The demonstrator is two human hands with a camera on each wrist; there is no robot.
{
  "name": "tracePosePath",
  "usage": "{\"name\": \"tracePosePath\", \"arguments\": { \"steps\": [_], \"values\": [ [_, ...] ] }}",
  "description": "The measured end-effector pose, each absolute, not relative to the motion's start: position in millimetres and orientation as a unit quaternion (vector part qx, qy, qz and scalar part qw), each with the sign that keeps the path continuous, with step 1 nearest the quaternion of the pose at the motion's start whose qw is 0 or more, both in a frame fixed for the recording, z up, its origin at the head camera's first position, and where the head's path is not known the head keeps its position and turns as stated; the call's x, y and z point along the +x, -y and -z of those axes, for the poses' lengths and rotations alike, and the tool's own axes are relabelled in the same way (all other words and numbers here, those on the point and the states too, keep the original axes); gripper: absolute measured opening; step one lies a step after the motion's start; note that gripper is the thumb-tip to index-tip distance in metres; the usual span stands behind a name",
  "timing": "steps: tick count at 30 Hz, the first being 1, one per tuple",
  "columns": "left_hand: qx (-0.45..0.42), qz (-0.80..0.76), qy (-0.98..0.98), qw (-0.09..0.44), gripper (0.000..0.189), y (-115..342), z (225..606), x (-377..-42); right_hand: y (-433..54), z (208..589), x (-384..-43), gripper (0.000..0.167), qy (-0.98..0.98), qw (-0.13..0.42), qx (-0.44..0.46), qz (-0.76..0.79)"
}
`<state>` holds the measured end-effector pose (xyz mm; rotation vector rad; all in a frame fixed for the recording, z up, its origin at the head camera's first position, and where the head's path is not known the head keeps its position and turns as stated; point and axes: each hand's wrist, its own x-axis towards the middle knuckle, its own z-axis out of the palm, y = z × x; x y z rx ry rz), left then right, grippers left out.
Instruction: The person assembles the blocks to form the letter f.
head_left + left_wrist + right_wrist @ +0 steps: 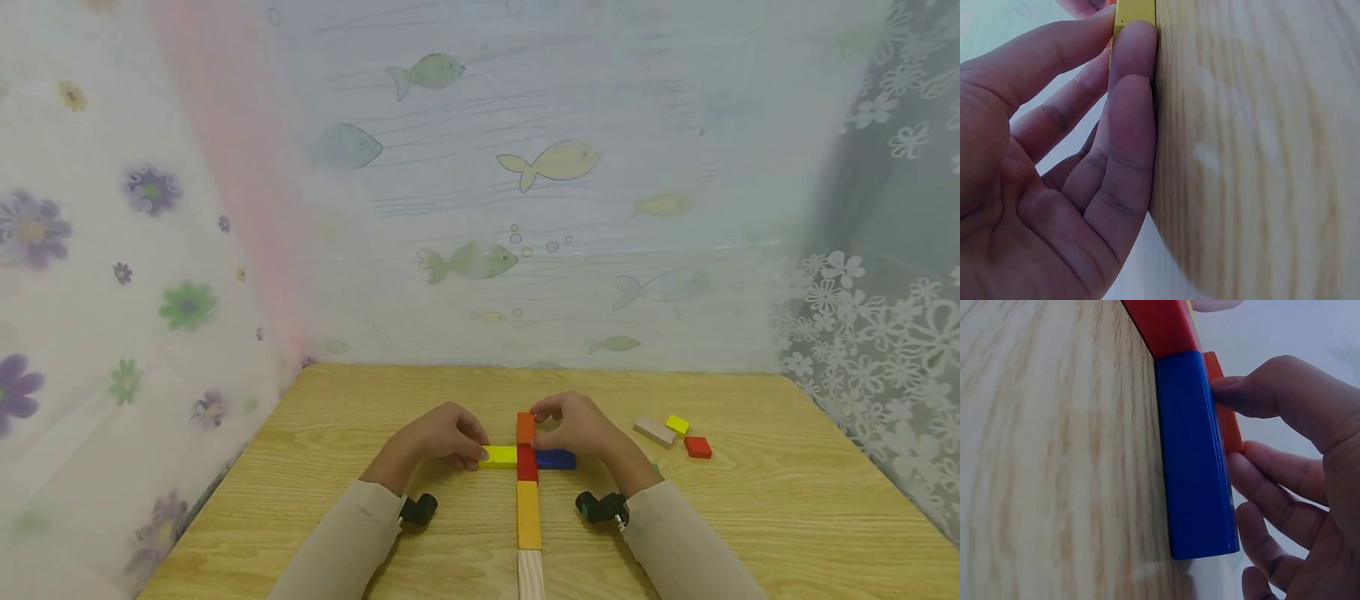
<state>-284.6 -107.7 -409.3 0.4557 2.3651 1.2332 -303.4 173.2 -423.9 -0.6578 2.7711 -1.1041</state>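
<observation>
On the table, wooden blocks lie joined in a cross shape. My left hand (444,437) holds the outer end of a yellow block (501,457), the left arm of the cross; in the left wrist view the thumb and fingers meet at that yellow block (1135,11). At the top of the cross, my right hand (576,427) grips an orange block (527,427) between thumb and fingers. A red block (527,463) sits at the centre. To its right lies a blue block (556,459), partly behind the right hand in the head view.
Below the red block run an orange-yellow block (528,515) and a plain wood block (531,575). Off to the right lie a pale wood block (655,432), a small yellow block (677,425) and a red piece (697,447). A green bit (656,467) peeks out by the right wrist.
</observation>
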Motion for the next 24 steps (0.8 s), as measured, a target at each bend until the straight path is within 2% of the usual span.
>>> {"name": "tracePosePath", "arguments": {
  "steps": [24],
  "values": [
    [0.159, -0.445, -0.855, 0.215, 0.015, 106.7, 407.4, -283.1, -172.3, 427.0, -305.3, 0.051, -0.902, 0.057, -0.221, 0.367]
  ]
}}
